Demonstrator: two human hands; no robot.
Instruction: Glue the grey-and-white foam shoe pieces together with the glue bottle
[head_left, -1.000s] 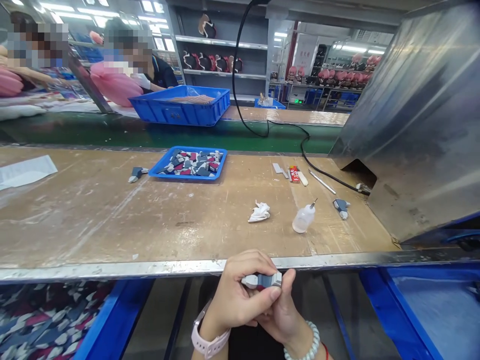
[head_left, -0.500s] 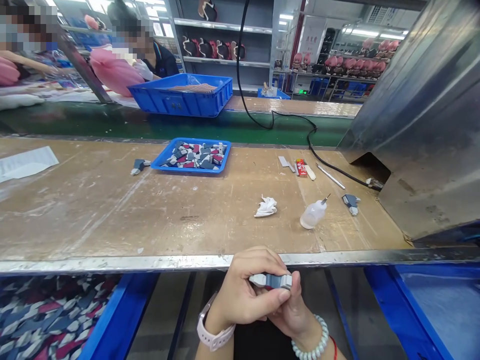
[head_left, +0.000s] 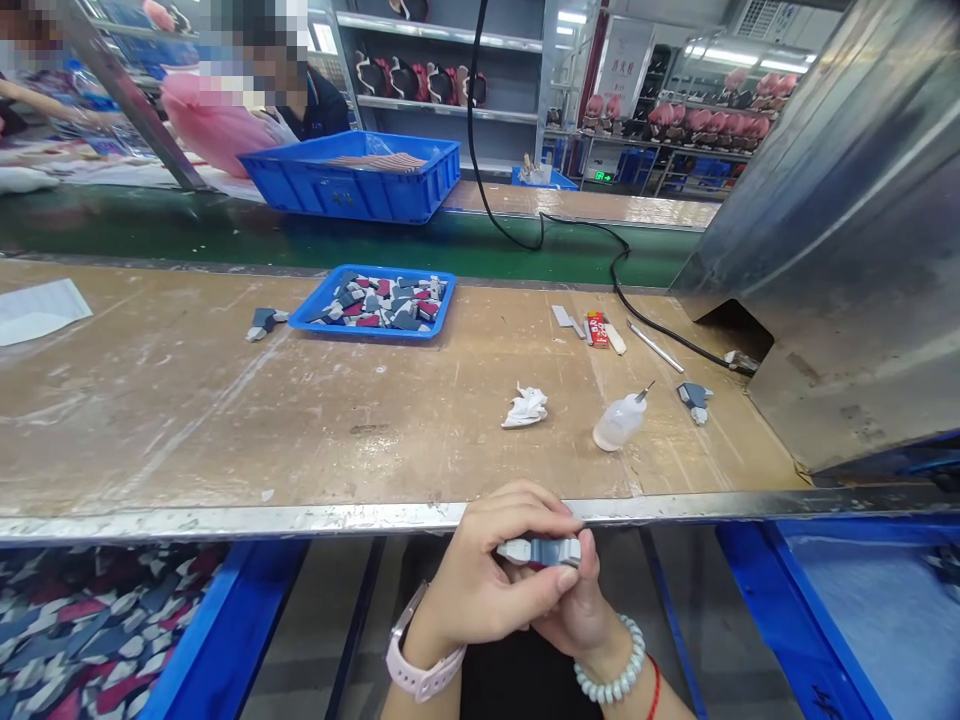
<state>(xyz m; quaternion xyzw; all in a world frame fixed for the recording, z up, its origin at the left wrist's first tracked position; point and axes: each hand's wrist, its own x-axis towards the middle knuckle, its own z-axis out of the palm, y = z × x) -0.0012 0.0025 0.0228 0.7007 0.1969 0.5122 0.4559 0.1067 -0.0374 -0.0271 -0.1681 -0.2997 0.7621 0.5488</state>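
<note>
My left hand [head_left: 499, 575], with a pink wristwatch [head_left: 420, 670] on its wrist, and my right hand [head_left: 577, 605], with a white bead bracelet [head_left: 611, 672] and a red string, hold a small grey and white moulded piece [head_left: 540, 551]. Both sets of fingers pinch it from either side, just below the metal-edged front of the workbench [head_left: 225, 521]. On the bench beyond them lie a crumpled white tissue [head_left: 526, 407], a plastic squeeze bottle with a metal nozzle [head_left: 619, 422] and a loose grey piece [head_left: 694, 400]. Neither hand touches these.
A blue tray [head_left: 373, 333] of grey, white and red pieces sits on the bench, with another piece [head_left: 262, 323] beside it. A blade, small red box [head_left: 597, 329], white stick and black cable lie further right. A steel panel [head_left: 847, 230] stands right; a co-worker sits beyond a green conveyor.
The view has tilted, so the bench sits a little higher in the picture. Both hands keep hold of the same piece, which has shifted slightly to the right.
</note>
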